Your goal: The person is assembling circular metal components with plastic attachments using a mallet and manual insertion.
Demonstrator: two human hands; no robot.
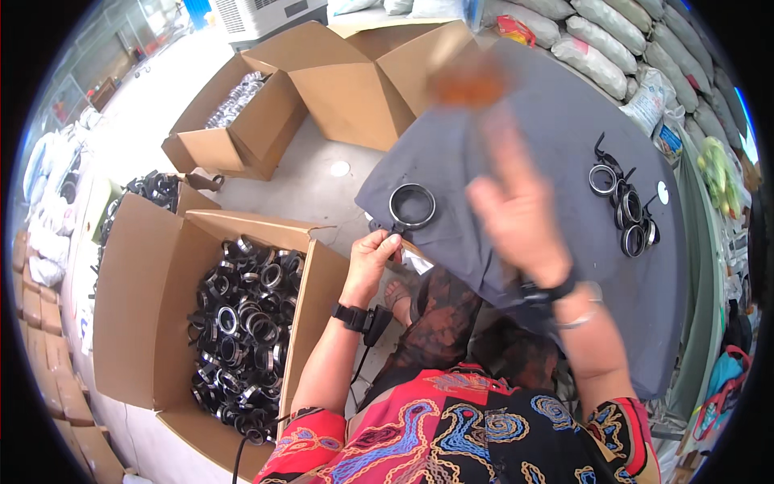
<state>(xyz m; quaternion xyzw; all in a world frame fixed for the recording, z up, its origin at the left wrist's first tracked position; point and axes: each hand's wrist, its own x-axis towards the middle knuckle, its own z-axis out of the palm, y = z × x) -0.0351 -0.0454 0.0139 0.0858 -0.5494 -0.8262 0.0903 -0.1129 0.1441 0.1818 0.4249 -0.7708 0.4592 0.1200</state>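
In the head view, the left hand (372, 252) has its fingers clamped on the small handle of a black ring clamp (412, 206), which lies at the near left edge of the bench (556, 121), a surface draped in dark grey cloth. The ring itself rests flat on the cloth, just beyond the hand, with its open circle facing up. The right hand (516, 211) is raised over the middle of the bench, blurred by motion, with its fingers spread apart and nothing visibly between them; whether it touches the cloth is hard to judge from the blur. Farther right on the bench lies a small cluster of finished rings (625, 206), black with bright metal bands, well apart from both hands. Beside the person's left arm, on the floor, stands a large open cardboard box (137, 306) heaped with the same kind of black and metal rings. Beyond it a second open box (242, 129) holds more shiny rings, and an empty-looking open box (363, 73) stands next to that. Stacked white sacks (613, 40) line the far right behind the bench.
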